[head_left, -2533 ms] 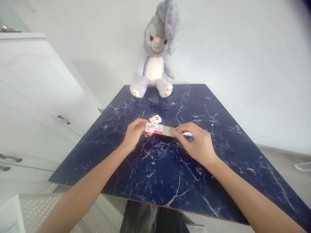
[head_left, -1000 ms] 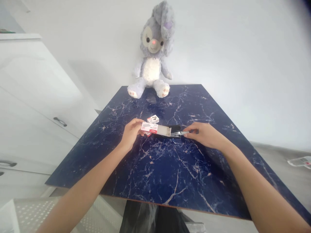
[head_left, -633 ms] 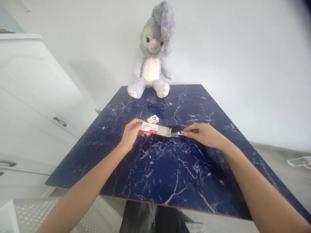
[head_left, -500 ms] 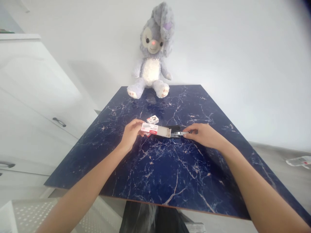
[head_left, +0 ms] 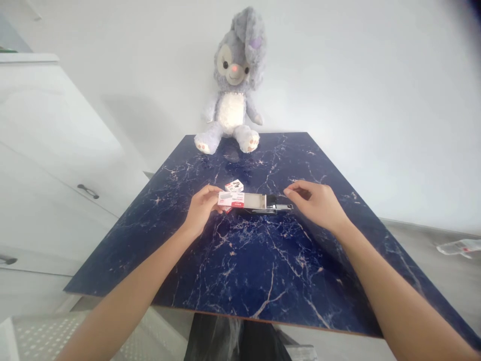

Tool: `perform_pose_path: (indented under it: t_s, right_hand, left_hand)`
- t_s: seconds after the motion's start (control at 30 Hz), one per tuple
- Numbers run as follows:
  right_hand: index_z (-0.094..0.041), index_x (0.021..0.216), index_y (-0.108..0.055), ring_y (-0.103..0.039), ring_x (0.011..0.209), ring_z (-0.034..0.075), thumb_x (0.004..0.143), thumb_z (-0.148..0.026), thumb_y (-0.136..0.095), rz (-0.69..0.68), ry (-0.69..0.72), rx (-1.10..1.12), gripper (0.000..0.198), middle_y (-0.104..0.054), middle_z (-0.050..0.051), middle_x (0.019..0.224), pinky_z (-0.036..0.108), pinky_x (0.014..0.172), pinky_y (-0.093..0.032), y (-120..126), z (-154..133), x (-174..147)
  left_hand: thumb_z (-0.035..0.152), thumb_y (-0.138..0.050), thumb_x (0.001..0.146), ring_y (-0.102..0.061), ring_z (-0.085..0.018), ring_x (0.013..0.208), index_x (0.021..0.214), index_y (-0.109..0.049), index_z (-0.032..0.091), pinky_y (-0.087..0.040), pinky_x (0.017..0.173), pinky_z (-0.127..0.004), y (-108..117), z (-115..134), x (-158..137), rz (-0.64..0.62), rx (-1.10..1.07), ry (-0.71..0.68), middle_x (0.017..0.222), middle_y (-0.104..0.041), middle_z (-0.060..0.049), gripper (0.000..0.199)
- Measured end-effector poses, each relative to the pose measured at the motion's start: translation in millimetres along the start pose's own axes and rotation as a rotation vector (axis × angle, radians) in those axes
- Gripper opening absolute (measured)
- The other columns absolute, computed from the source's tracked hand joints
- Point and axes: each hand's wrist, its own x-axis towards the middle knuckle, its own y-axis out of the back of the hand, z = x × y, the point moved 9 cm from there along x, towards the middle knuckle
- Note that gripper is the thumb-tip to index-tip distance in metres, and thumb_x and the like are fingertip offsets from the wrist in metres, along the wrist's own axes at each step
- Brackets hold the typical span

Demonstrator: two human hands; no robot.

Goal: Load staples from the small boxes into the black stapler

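Note:
My left hand [head_left: 203, 208] is closed on a small white and red staple box [head_left: 231, 199] whose pale inner tray is slid out to the right. Beneath the box lies a black stapler [head_left: 271, 200], partly hidden by it, with a silver metal part [head_left: 284, 207] sticking out at its right end. Just above and right of that metal part hovers my right hand [head_left: 314, 201], apart from the stapler. Its fingers are loosely curled, thumb and forefinger near each other, with nothing visible between them. A second small white box [head_left: 234, 186] stands behind the held one.
A grey plush rabbit [head_left: 231, 90] sits at the far edge of the blue marbled table [head_left: 240, 281], against the wall. White cabinets [head_left: 56, 150] stand to the left. A clear plastic item [head_left: 458, 247] lies on the floor at right.
My right hand has let go of the stapler's metal part and lifted slightly away from it. My left hand still holds the staple box, almost in place. The view has shifted slightly.

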Motion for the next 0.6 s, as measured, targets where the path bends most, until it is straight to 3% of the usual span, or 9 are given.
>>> perform_pose_path:
  t_s: [0.17, 0.23, 0.4, 0.5, 0.6]
  right_hand:
    - [-0.021, 0.105, -0.071, -0.068, 0.071, 0.019, 0.092, -0.053, -0.059, -0.223, -0.011, 0.461, 0.036, -0.074, 0.005, 0.084, 0.033, 0.066, -0.055, -33.5, -22.8, -10.1]
    - [-0.020, 0.108, -0.069, -0.069, 0.072, 0.019, 0.088, -0.053, -0.064, -0.254, -0.052, 0.608, 0.039, -0.074, 0.005, 0.083, 0.033, 0.068, -0.057, -44.7, -27.6, -13.2]
    - [-0.019, 0.109, -0.068, -0.071, 0.070, 0.019, 0.086, -0.052, -0.068, -0.092, -0.161, 0.666, 0.041, -0.075, 0.006, 0.080, 0.033, 0.069, -0.059, -51.1, -23.2, -15.5]
    - [-0.020, 0.102, -0.071, -0.071, 0.072, 0.019, 0.088, -0.052, -0.065, -0.047, -0.140, 0.657, 0.036, -0.076, 0.007, 0.088, 0.033, 0.070, -0.060, -55.5, -27.9, -18.7]
    - [-0.022, 0.108, -0.073, -0.070, 0.078, 0.019, 0.091, -0.051, -0.060, -0.070, -0.084, 0.662, 0.035, -0.075, 0.007, 0.097, 0.034, 0.074, -0.059, -62.4, -38.2, -22.8]
  left_hand:
    - [0.030, -0.070, 0.078, -0.066, -0.016, 0.060, 0.089, -0.064, 0.018, -0.053, 0.057, -0.029, -10.3, 2.8, -5.2, -0.045, 0.039, -0.001, 0.080, -0.074, -0.003, 0.017]
    - [0.032, -0.071, 0.079, -0.067, -0.016, 0.061, 0.090, -0.065, 0.018, -0.055, 0.058, -0.030, -12.7, 3.2, -6.6, -0.059, 0.050, -0.002, 0.084, -0.075, -0.004, 0.019]
    - [0.038, -0.071, 0.083, -0.069, -0.018, 0.066, 0.097, -0.066, 0.019, -0.058, 0.061, -0.032, -18.3, 2.3, -9.5, -0.126, 0.059, -0.004, 0.089, -0.076, -0.006, 0.024]
    - [0.041, -0.073, 0.083, -0.071, -0.020, 0.071, 0.100, -0.068, 0.019, -0.061, 0.063, -0.033, -27.4, -2.2, -13.7, -0.213, 0.087, 0.022, 0.095, -0.076, -0.009, 0.028]
    - [0.041, -0.074, 0.083, -0.073, -0.022, 0.080, 0.104, -0.072, 0.020, -0.062, 0.070, -0.036, -38.7, -1.6, -19.6, -0.319, 0.077, 0.030, 0.102, -0.075, -0.010, 0.029]
